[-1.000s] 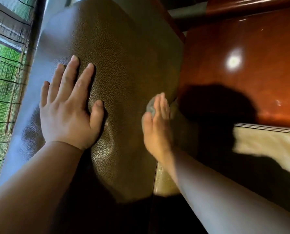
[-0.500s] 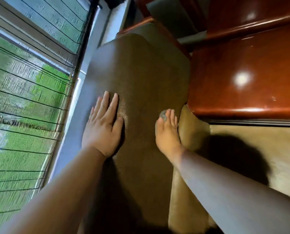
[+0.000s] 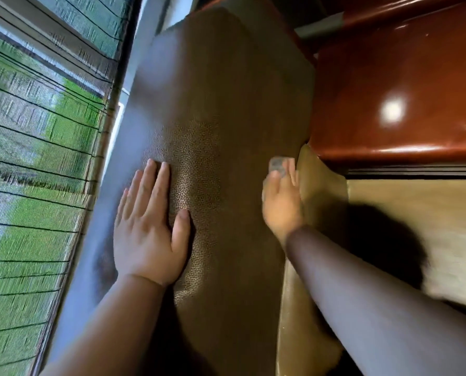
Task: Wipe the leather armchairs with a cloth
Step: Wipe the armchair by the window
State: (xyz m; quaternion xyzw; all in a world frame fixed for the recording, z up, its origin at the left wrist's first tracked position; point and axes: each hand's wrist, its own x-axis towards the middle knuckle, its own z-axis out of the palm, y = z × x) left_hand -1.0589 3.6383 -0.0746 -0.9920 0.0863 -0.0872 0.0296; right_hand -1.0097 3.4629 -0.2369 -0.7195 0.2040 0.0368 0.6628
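While left hand (image 3: 147, 234) rests flat on armchair (image 3: 226, 109), right hand (image 3: 282, 202) holds cloth (image 3: 278, 164)

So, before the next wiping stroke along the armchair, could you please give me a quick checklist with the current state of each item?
1. Cloth in hand: ok. The right hand has the grey cloth under its fingertips.
2. Cloth on leather: ok. It sits at the right edge of the brown armrest.
3. Bracing hand: ok. The left hand lies flat on the armrest top, fingers straight.
4. Path ahead: ok. The leather beyond both hands is bare.
5. Cloth clean or damp: cannot tell, too little shows.
6. Nearby wooden surface: ok, the cloth does not touch it.
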